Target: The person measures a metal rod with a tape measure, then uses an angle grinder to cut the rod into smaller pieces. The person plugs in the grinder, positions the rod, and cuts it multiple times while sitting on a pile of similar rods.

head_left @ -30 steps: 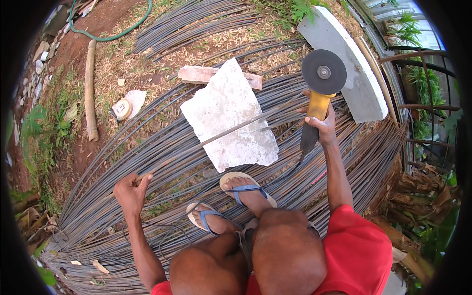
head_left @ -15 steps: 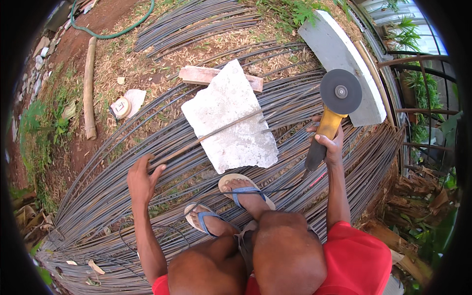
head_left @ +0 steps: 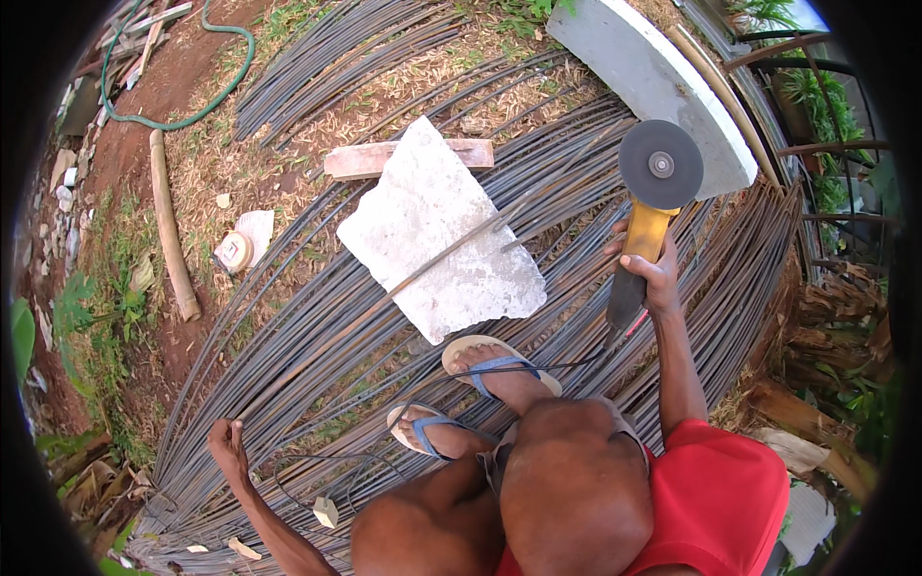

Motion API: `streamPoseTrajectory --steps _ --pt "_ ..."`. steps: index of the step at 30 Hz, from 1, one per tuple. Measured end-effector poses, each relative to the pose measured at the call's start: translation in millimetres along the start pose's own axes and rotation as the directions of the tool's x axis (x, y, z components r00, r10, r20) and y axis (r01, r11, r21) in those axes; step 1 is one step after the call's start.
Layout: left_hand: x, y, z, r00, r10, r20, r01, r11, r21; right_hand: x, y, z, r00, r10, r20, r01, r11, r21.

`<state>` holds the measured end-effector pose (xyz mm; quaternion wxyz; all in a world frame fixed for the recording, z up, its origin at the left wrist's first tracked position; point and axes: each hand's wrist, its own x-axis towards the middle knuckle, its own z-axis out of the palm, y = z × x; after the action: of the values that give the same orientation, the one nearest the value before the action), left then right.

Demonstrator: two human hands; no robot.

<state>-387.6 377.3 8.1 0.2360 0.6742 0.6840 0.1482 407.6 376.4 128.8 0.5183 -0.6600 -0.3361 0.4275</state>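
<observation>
My right hand [head_left: 653,272] is wrapped round the body of a yellow and black angle grinder [head_left: 650,230]. Its dark cutting disc [head_left: 661,165] points up and away from me, above the bundle and clear of any bar. At the left, my left hand [head_left: 229,446] has its fingers closed at what looks like the end of a rusty rebar [head_left: 432,265]. This bar runs up to the right and lies across a rough white slab [head_left: 442,216]. Beside it on the slab rests a short stub of bar. The slab leans on a pinkish block [head_left: 355,161].
Long steel bars [head_left: 317,384] spread under my sandalled feet [head_left: 499,370]. A black cord trails from the grinder past them. Beyond lie a grey concrete slab [head_left: 653,77], a wooden pole [head_left: 170,226], a round tape roll [head_left: 234,252] and a green hose [head_left: 182,125]. Metal railings stand at right.
My left hand has moved left and nearer to me along the bars, and its spread fingers have closed. The grinder stays raised in my right hand. The whole view has shifted slightly.
</observation>
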Motion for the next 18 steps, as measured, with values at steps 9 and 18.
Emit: streamPoseTrajectory --steps 9,18 --pt "60 140 54 0.992 0.047 0.116 -0.047 0.999 -0.004 -6 3 -1 1.000 -0.004 0.018 0.005 1.000 -0.026" --pt "84 253 94 0.973 0.035 0.226 -0.036 0.999 0.001 -14 0 -2 0.999 0.054 -0.005 -0.054 0.999 0.006"
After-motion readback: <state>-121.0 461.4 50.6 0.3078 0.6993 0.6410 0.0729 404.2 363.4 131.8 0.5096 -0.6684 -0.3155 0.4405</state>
